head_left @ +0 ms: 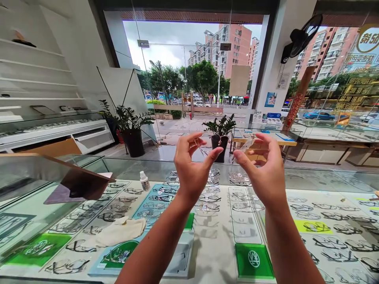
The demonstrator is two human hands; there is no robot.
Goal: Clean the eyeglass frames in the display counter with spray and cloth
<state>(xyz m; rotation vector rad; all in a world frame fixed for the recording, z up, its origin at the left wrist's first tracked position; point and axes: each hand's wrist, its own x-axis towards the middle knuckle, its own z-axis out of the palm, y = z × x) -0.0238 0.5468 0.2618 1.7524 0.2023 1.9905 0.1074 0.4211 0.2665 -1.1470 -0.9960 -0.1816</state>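
Note:
Raised above the glass counter, my left hand (192,163) and my right hand (265,169) hold a pair of clear, thin-rimmed eyeglasses (246,145) between them. Thumb and fingers of each hand pinch one side of the frame. Against the bright window, the thin rims are hard to make out, and fingers cover part of them. Below my left forearm lie a cream cloth (121,232) and a light blue tray (103,266). A small white bottle (144,181) stands upright on the counter to the left of my hands.
Rows of eyeglasses (334,216) fill the display under the glass. A brown tilted board or mirror back (83,179) stands at the left. Green cards (254,260) lie in the case. Beyond are potted plants (133,138), glass doors, another counter (319,146) and a wall fan (304,37).

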